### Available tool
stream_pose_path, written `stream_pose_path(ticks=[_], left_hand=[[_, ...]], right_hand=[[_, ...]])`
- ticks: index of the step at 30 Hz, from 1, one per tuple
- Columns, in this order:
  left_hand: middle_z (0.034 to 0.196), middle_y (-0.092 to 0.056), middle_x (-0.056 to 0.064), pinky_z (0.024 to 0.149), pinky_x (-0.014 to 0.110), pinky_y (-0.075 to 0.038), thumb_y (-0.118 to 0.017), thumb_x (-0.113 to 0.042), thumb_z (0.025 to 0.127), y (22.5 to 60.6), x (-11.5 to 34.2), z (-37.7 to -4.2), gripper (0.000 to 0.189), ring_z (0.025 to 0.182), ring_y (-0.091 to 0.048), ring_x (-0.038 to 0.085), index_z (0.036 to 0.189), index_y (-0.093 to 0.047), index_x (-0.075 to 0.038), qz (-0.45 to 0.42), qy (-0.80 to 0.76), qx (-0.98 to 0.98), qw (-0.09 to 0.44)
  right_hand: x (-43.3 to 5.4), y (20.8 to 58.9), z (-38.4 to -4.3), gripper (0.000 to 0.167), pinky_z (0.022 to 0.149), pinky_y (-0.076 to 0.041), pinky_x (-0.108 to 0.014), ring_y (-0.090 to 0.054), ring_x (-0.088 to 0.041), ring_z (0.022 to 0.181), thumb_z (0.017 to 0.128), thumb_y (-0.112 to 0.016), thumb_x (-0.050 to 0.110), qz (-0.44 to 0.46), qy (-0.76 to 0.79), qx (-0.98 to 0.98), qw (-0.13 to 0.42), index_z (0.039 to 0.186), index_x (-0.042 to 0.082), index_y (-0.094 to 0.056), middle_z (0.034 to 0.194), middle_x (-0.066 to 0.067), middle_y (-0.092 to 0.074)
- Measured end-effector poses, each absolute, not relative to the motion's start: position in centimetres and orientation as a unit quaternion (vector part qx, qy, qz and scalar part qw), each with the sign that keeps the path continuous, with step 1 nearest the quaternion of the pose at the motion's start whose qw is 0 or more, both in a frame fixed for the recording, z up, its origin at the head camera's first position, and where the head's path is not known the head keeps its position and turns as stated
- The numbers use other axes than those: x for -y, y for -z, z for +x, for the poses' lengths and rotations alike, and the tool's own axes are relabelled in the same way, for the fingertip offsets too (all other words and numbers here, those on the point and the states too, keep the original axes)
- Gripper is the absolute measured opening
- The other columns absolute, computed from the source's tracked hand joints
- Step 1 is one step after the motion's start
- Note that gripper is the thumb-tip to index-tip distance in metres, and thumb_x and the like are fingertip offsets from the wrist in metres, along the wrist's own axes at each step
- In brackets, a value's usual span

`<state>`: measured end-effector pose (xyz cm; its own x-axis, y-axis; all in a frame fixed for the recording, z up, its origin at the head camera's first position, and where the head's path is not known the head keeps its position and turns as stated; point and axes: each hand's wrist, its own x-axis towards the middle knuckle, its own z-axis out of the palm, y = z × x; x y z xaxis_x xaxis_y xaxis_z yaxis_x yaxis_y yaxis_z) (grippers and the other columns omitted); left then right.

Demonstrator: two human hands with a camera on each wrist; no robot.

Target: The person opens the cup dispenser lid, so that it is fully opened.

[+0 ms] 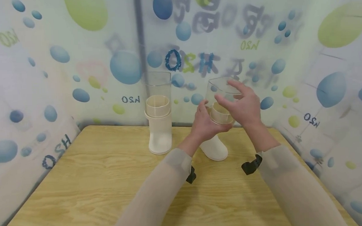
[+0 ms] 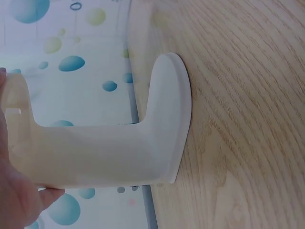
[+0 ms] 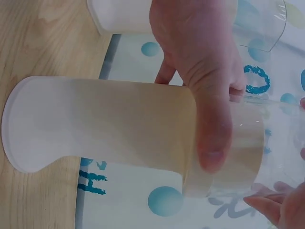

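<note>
A white boot-shaped stand (image 1: pixel 215 148) rests sole-down on the wooden table, with a clear plastic tube (image 1: pixel 211 90) rising from its collar. My left hand (image 1: pixel 203 124) grips the stand around that collar; in the right wrist view its thumb (image 3: pixel 214 143) lies across the front. The stand's shaft (image 2: pixel 95 155) and foot show in the left wrist view. My right hand (image 1: pixel 242 104) is at the tube's right side, thumb and fingers spread, index fingertip near the upper rim. Its fingertips (image 3: pixel 264 205) show at the edge of the right wrist view.
A second boot-shaped stand (image 1: pixel 160 133) with its own clear tube (image 1: pixel 158 84) stands upright to the left. The wooden table (image 1: pixel 96 182) is bounded by a printed curtain (image 1: pixel 108 95) at the back and both sides.
</note>
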<state>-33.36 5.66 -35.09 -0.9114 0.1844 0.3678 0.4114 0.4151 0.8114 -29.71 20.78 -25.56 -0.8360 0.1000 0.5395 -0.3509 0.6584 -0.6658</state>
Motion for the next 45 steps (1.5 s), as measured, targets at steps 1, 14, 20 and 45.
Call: stream_pose_path(ticks=[1, 14, 20, 45], left_hand=[[0.158, -0.046, 0.011, 0.103, 0.050, -0.059, -0.099, -0.055, 0.074, 35.2, -5.6, -33.4, 0.129, 0.130, -0.059, 0.030, 0.168, -0.018, -0.020, -0.180, 0.512, 0.833, 0.109], [0.162, -0.044, 0.012, 0.106, 0.050, -0.058, -0.099, -0.057, 0.074, 34.5, -5.1, -33.5, 0.131, 0.133, -0.059, 0.030, 0.170, -0.018, -0.018, -0.194, 0.502, 0.837, 0.103], [0.161, -0.046, 0.013, 0.107, 0.050, -0.057, -0.099, -0.055, 0.074, 34.5, -4.9, -33.5, 0.130, 0.133, -0.060, 0.030, 0.170, -0.019, -0.018, -0.195, 0.499, 0.838, 0.103], [0.153, -0.049, 0.009, 0.103, 0.045, -0.058, -0.099, -0.055, 0.075, 34.6, -4.4, -34.0, 0.131, 0.124, -0.061, 0.023, 0.171, -0.019, -0.016, -0.220, 0.485, 0.843, 0.084]], right_hand=[[-20.8, 25.5, -29.7, 0.071, 0.100, -0.061, -0.059, -0.072, -0.042, 0.129, 0.091, -0.085, 0.055, 0.067, -0.406, 0.869, 0.275, 0.154, 0.031, -0.066, 0.164, 0.000, -0.059], [-20.7, 24.6, -29.3, 0.072, 0.098, -0.059, -0.061, -0.075, -0.045, 0.120, 0.091, -0.079, 0.060, 0.082, -0.328, 0.892, 0.301, 0.155, 0.029, -0.065, 0.158, -0.016, -0.062], [-20.7, 24.1, -29.0, 0.072, 0.081, -0.062, -0.047, -0.076, -0.040, 0.122, 0.093, -0.076, 0.066, 0.045, -0.360, 0.890, 0.277, 0.156, 0.032, -0.064, 0.161, -0.010, -0.061], [-21.0, 24.0, -28.1, 0.079, 0.084, -0.062, -0.053, -0.072, -0.043, 0.127, 0.094, -0.075, 0.069, 0.065, -0.330, 0.906, 0.258, 0.161, 0.032, -0.058, 0.167, -0.008, -0.055]])
